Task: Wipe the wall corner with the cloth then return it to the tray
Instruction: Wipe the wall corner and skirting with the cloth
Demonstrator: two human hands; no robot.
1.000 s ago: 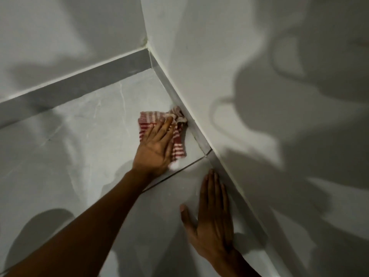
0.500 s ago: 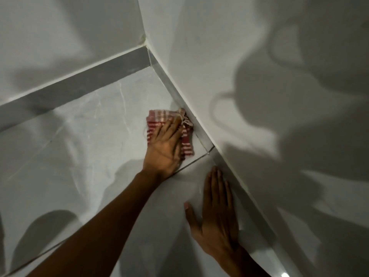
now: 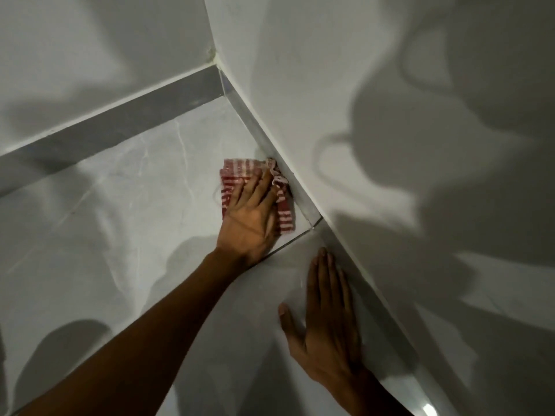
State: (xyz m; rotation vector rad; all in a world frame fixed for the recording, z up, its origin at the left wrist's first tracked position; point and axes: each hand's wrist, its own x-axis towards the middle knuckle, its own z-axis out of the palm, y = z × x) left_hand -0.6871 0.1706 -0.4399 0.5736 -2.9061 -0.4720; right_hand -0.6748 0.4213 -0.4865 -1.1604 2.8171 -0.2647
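Head view, looking down into the corner: the left hand [image 3: 250,219] lies flat, palm down, on the red-and-white striped cloth [image 3: 240,172], fingers spread and pressing it onto the pale floor tile [image 3: 120,205]. The cloth sits on the floor just short of the wall corner [image 3: 216,60], its bunched right edge touching the grey skirting [image 3: 303,199] at the foot of the right-hand wall [image 3: 315,85]. Stripes show above the fingertips and again along the right side of the hand, down towards the grout line [image 3: 294,240]. The left forearm runs in from the lower left of the picture.

And the right hand [image 3: 326,325], nearer the camera, is open and flat on the next tile, fingers together and pointing up along the skirting, thumb out to the left. It holds nothing. Its outer edge lies just beside the skirting; whether it actually touches is hard to tell.

A second strip of skirting runs under the left wall [image 3: 90,55] to meet the first in the corner. Broad soft shadows fall across both walls and the floor. The tray is out of shot.
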